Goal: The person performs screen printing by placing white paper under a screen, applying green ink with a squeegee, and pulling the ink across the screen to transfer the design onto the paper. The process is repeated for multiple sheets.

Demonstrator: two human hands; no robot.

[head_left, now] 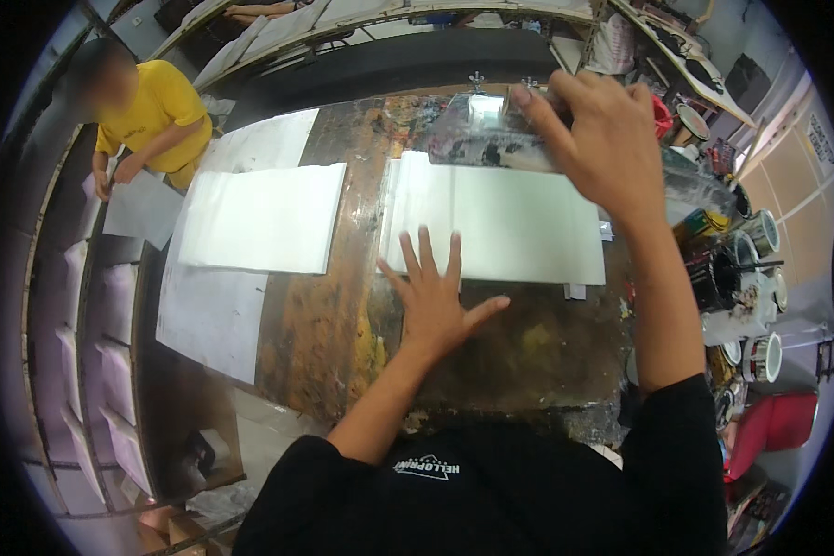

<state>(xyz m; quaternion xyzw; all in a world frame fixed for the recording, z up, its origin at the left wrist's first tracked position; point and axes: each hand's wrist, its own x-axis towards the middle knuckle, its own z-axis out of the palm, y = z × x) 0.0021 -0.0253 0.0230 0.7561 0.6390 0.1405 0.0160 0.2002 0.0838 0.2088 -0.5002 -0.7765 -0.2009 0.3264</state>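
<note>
My left hand (433,301) is spread wide, its fingertips over the near left part of a white sheet stack (519,227) on the worktable. Whether they touch the paper I cannot tell. Raised higher, my right hand (602,139) has its fingers curled over the edge of a tilted, dark-smeared printing screen frame (491,148), beyond the stack. Wing-nut clamps (477,83) stand behind that frame. To the left lies a second white paper stack (259,218), partly on a large pale sheet (213,310).
The paint-stained wooden table (306,334) spreads before me. Several cans and tubs (760,232) crowd its right side, near a red chair (774,431). At far left, a person in a yellow shirt (167,111) handles a sheet beside racks (111,371) holding papers.
</note>
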